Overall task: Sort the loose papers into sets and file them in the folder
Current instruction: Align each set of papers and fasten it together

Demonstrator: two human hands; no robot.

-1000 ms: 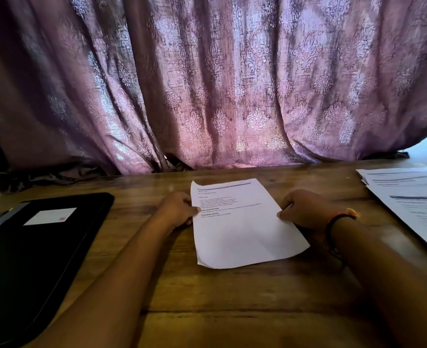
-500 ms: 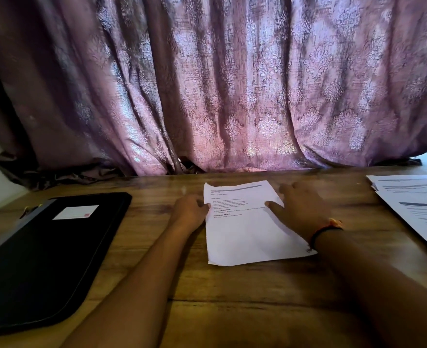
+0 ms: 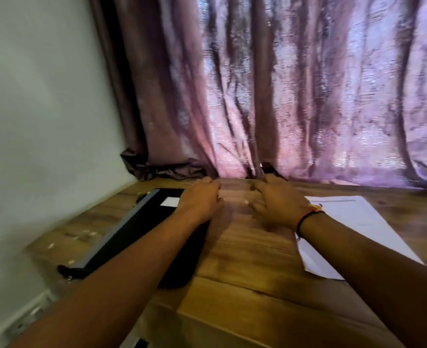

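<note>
The folder (image 3: 147, 217) is laid leftward, long axis running toward the curtain (image 3: 282, 96). The left hand (image 3: 199, 202), nearer, is spread empty over its far edge; the right hand (image 3: 277, 204) is likewise spread, paper (image 3: 353, 222) under its wrist.

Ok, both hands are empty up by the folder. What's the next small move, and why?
Probably lower the left hand onto the right edge of the folder and lift the cover. The folder lies flat on the table and looks shut. The left hand and the right hand both hover empty with relaxed fingers. The sheet lies unfiled beside the right forearm.
</note>
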